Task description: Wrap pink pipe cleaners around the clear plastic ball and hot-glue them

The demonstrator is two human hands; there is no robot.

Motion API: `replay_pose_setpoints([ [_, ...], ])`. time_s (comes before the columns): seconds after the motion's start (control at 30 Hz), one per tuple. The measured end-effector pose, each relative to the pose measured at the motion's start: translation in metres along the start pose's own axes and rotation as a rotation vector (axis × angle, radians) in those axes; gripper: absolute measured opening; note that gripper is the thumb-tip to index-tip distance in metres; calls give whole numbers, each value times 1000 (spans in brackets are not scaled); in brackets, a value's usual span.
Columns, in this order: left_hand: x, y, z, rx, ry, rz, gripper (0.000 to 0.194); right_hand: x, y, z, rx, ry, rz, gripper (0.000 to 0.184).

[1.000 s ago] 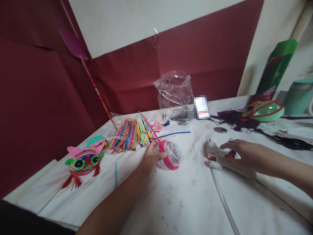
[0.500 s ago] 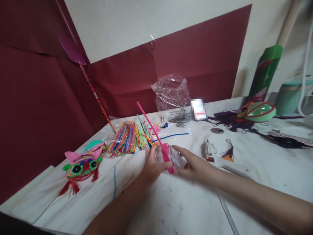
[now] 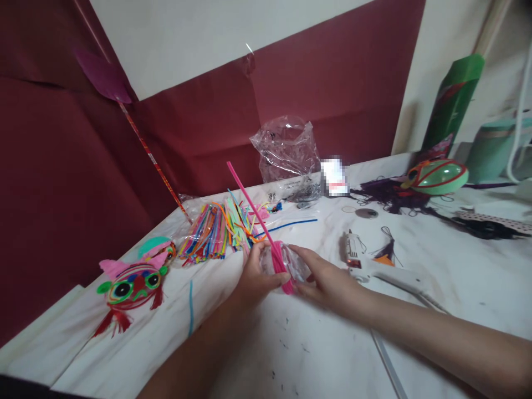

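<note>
Both forearms reach in from the near edge of the surface (image 3: pixel 457 277) and meet toward its middle. Left hand (image 3: pixel 255 274) cups the left side of a clear plastic ball (image 3: pixel 291 266), fingers curled over the top, thumb toward the near side. Right hand (image 3: pixel 324 277) closes on the ball's right side, palm turned inward, fingers pressed against it. Hands are together, both clamped on the ball, which sits low, at or just above the surface; contact underneath cannot be told.

A pink pipe cleaner (image 3: pixel 266 233) wraps around the ball between the two hands; its free end sticks up and away toward the far left.

Glue gun (image 3: pixel 353 257) lies just right of the right hand, not touched. Pile of coloured pipe cleaners (image 3: pixel 211 227) lies beyond the left hand, near the far edge. Finished pink-eared fish-face ornament (image 3: pixel 131 285) sits near the left edge. Crumpled clear plastic bag (image 3: pixel 285 147) stands at the far edge against the red wall.
</note>
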State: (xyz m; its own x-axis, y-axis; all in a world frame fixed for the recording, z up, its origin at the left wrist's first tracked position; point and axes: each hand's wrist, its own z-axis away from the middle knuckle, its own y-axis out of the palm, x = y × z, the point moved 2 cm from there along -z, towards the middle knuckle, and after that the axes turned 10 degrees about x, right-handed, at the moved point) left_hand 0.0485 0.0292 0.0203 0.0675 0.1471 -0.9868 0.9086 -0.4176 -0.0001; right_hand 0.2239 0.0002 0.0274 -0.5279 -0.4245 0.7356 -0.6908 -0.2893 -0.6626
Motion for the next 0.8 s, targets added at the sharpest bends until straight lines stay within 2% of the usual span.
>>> replay_pose_setpoints([
  [0.2, -6, 1, 2, -9, -26, -29, 76, -1, 2, 1, -22, -63, 6, 65],
  [0.33, -7, 4, 3, -33, -51, -45, 75, 1, -5, 0, 8, -20, 17, 67],
  [0.47, -12, 13, 6, -114, -7, -259, 70, 6, -14, -4, -100, -30, -79, 44],
  [0.53, -15, 17, 8, -143, 17, -418, 67, 7, -14, -7, -134, -64, -157, 40],
  [0.7, -18, 22, 11, -87, 97, -640, 71, 7, -16, -9, -129, -140, -352, 12],
  [0.8, -17, 21, 10, -53, 96, -668, 73, 6, -19, -10, -87, -160, -430, 13],
])
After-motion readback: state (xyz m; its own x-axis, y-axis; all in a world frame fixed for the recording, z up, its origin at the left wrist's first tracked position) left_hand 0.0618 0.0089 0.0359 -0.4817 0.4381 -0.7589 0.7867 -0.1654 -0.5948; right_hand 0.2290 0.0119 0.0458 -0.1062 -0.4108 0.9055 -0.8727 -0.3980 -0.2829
